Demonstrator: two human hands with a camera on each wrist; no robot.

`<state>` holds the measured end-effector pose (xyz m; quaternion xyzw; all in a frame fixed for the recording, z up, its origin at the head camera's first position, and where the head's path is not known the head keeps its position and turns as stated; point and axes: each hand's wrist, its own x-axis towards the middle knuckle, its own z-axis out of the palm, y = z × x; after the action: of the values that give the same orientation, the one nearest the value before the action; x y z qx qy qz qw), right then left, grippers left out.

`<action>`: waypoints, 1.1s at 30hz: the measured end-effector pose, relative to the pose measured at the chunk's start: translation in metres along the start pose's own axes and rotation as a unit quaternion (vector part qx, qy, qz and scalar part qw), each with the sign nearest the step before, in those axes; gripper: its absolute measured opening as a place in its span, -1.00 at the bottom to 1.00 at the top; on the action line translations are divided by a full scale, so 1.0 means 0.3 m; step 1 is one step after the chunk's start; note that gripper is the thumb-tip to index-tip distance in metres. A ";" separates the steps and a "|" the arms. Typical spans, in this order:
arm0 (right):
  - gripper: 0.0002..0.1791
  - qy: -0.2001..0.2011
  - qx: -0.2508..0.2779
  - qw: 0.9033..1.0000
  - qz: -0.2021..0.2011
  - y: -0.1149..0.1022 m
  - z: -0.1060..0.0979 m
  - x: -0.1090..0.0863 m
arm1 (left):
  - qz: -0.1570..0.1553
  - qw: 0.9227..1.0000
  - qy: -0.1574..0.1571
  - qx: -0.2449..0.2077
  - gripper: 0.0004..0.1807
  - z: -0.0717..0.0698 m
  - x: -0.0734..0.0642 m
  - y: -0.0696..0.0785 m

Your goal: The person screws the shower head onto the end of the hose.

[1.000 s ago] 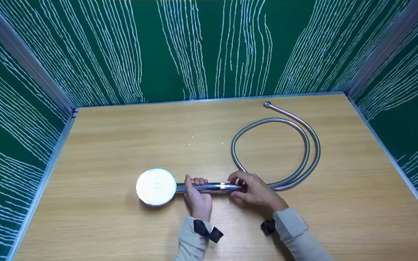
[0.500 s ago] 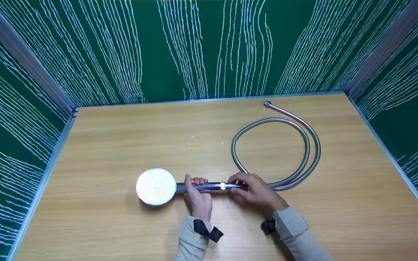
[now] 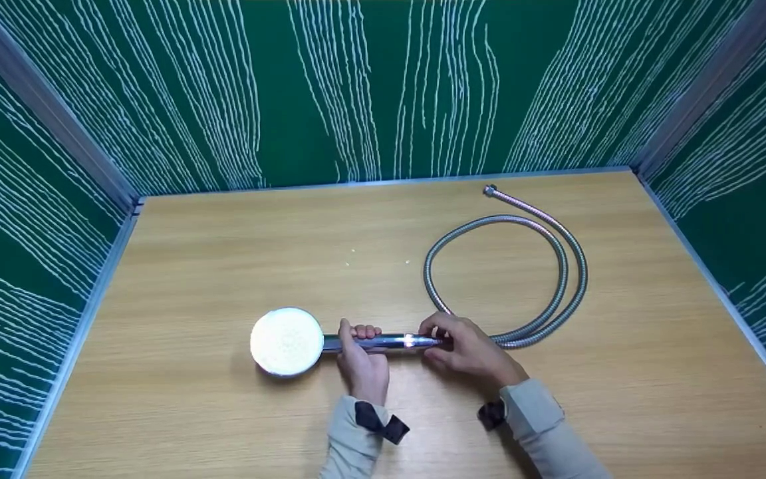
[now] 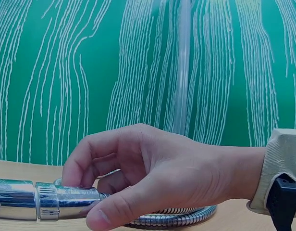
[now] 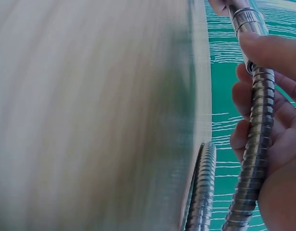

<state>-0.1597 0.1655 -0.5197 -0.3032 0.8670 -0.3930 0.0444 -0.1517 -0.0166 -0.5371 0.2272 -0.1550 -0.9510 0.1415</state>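
A chrome handheld shower head (image 3: 286, 342) lies face up, its round face bright with glare. My left hand (image 3: 364, 376) grips the handle (image 3: 389, 342) from the near side, fingers wrapped under it. At the handle's right end, past a ribbed ring (image 4: 47, 201), sits the tapered nut (image 4: 76, 202) of the shower hose. My right hand (image 3: 471, 352) pinches this nut between thumb and fingers, in line with the handle. In the right wrist view the ribbed metal hose (image 5: 261, 115) runs from the nut along the palm, with the thumb (image 5: 268, 50) on the nut.
The hose's loop (image 3: 427, 273) lies on the wooden table (image 3: 223, 259) behind the right hand. Its free end fitting (image 3: 490, 191) points toward the back wall. Green panels (image 3: 383, 93) with white wavy lines enclose three sides. A few tiny white specks lie mid-table.
My right thumb and fingers shift slightly around the nut. The left hand, the shower head and the hose loop stay almost in place.
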 end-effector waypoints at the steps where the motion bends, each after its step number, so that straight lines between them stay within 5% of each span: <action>1: -0.70 0.000 0.000 1.000 0.000 0.001 0.001 0.000 | 0.000 1.000 0.001 0.000 -0.55 0.000 0.001 0.000; 23: -0.79 0.006 -0.017 0.999 -0.049 0.013 -0.002 0.000 | 0.004 1.000 0.005 -0.006 -0.55 0.001 0.002 -0.002; 33: -0.68 -0.019 0.010 1.000 0.016 -0.001 -0.007 0.001 | 0.002 1.000 0.003 0.000 -0.54 0.004 0.001 -0.001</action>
<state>-0.1606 0.1666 -0.5178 -0.2964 0.8665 -0.3955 0.0700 -0.1527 -0.0163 -0.5364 0.2298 -0.1553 -0.9499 0.1442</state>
